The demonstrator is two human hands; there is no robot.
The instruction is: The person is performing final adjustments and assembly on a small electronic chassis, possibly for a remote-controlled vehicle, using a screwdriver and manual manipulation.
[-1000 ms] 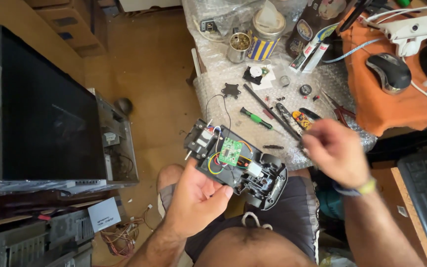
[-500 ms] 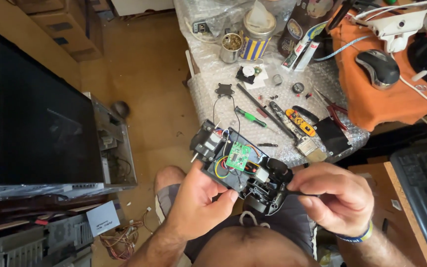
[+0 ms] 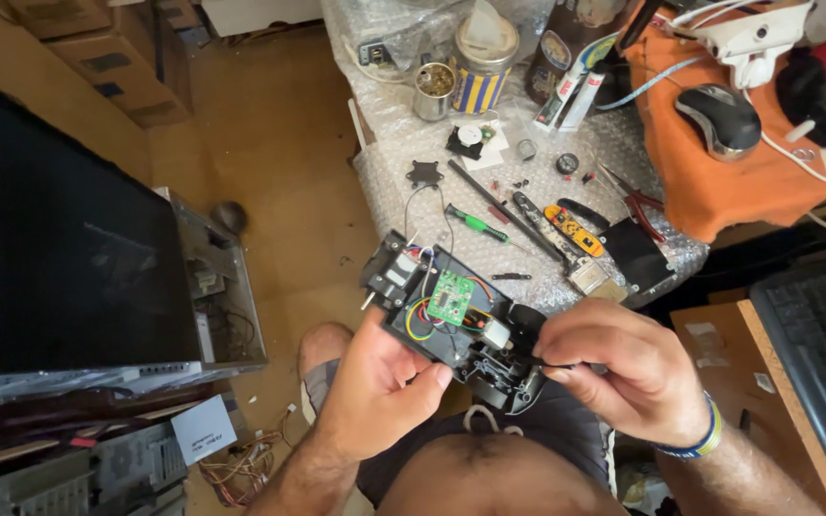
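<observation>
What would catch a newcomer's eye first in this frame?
Dead centre, the opened black toy car chassis with its small green circuit board and coloured wires, held by the left hand from below while the right hand pinches its rear end. Behind it lies the cluttered table covered in bubble wrap, strewn with tools such as a green screwdriver, and an orange cloth at the upper right.

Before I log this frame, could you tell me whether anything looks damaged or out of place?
The black toy-car chassis held by the left hand and right hand lies open, its green circuit board and loose wires exposed. Small screws lie scattered on the bubble wrap.
</observation>
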